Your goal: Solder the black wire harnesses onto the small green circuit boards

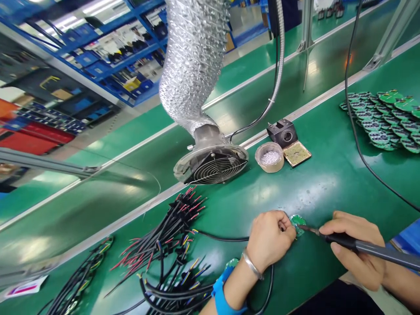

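Observation:
A small round green circuit board (298,224) lies on the green bench. My left hand (271,238) is closed in a pinch at its left edge; the fingers hide what is between them. A black cable (223,238) with stripped coloured ends passes under that hand, and a loop of cable (271,284) shows below it. My right hand (357,245) grips a soldering iron (377,249) like a pen. The iron's tip reaches the board's right side.
A fume extractor hood (211,164) hangs ahead on a foil duct (197,57). Behind the board stand a round tub (270,164) of silvery bits, a sponge tray (297,153) and an iron holder (282,132). Cable bundles (173,227) lie left; stacked circuit boards (382,118) lie right.

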